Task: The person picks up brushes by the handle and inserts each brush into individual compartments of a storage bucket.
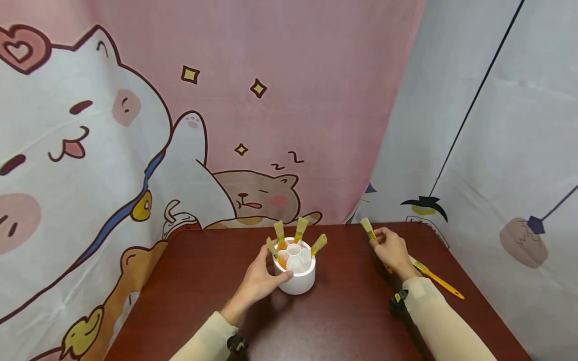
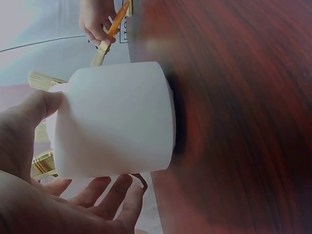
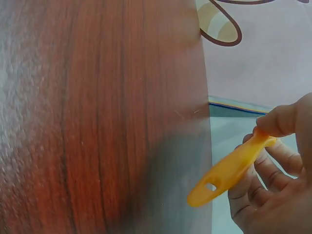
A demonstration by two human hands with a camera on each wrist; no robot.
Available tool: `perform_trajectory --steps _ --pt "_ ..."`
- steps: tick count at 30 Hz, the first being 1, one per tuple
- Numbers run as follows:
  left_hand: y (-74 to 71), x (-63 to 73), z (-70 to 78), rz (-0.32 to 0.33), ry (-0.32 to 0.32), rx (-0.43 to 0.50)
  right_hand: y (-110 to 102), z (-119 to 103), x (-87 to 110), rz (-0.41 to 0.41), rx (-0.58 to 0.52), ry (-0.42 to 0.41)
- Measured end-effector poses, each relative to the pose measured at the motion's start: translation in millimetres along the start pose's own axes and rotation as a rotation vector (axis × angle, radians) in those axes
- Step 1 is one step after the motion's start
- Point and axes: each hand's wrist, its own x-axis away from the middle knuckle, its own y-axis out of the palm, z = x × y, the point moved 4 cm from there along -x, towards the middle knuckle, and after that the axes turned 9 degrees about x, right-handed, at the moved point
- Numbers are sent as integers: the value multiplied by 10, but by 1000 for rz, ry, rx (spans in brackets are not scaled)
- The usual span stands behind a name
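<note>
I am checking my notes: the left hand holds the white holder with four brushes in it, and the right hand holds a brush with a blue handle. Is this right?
Not quite: the handle of the brush in the right hand is orange, not blue, as the right wrist view shows. The left hand does hold the white holder with four brushes.

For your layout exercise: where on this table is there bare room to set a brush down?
Bare wood lies left of the white holder and the left hand, and between the holder and the right hand. The right edge is crowded: a loose brush lies beside that hand.
</note>
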Motion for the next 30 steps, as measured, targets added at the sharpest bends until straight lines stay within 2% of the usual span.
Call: perform_trajectory --steps 8,15,23,30 --pt "-11 -9 -16 15 11 -10 -16 -59 59 4 -70 17" --pt "-15 -11 -12 31 22 8 -37 -136 84 14 -119 -20" --pt "-22 17 0 35 46 26 15 -186 130 -31 -249 -83" --pt "-14 12 -8 31 38 23 8 -264 171 -22 -273 -101"
